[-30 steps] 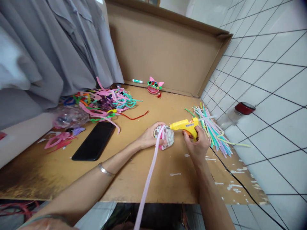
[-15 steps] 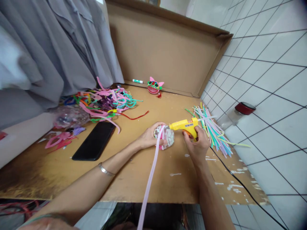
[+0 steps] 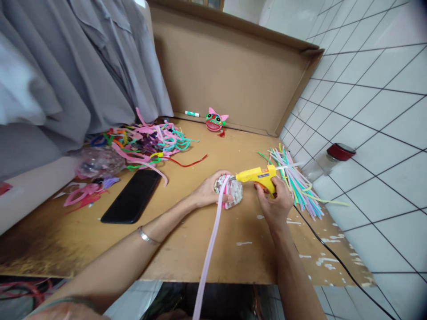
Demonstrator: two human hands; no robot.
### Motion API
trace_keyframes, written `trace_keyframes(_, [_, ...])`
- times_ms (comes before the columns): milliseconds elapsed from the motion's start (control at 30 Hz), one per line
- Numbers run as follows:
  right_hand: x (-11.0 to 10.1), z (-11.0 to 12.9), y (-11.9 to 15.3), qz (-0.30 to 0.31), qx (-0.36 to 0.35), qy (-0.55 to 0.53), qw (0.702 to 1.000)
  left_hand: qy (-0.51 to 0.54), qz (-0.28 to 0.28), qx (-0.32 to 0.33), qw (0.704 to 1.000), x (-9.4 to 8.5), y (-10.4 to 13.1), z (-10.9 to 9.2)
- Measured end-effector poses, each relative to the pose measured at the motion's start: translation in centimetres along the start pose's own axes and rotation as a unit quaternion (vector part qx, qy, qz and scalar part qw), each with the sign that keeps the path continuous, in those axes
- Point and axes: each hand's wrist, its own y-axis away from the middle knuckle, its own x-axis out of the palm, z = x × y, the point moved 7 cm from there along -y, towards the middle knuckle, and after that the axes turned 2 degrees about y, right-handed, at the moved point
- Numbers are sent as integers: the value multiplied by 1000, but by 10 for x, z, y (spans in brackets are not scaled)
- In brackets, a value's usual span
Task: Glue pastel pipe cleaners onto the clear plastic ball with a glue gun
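- Two hands work near each other above the bench (image 3: 247, 266): the left hand (image 3: 215, 189) holds a small whitish, rounded piece (image 3: 236, 192), the right hand (image 3: 276, 198) a yellow glue gun (image 3: 253, 174).
- The gun's long axis runs nearly level across the view, nozzle leftward, its tip at the piece's upper edge; whether they touch, I cannot tell.
- The piece lies just left of the right hand, within the left hand's curled grasp, thumb across its front.
- A pale pink strip (image 3: 211, 249) runs from the piece's top down past the bench's near edge.
- The left forearm reaches in diagonally; the right rises steeply, fingers wrapped around the gun's handle.
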Motion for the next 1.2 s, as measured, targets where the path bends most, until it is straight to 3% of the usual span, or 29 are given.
trace_keyframes(1200, [-5,3,-1,-2,-32,11,999,-5,-3,1,1000,-1,1,0])
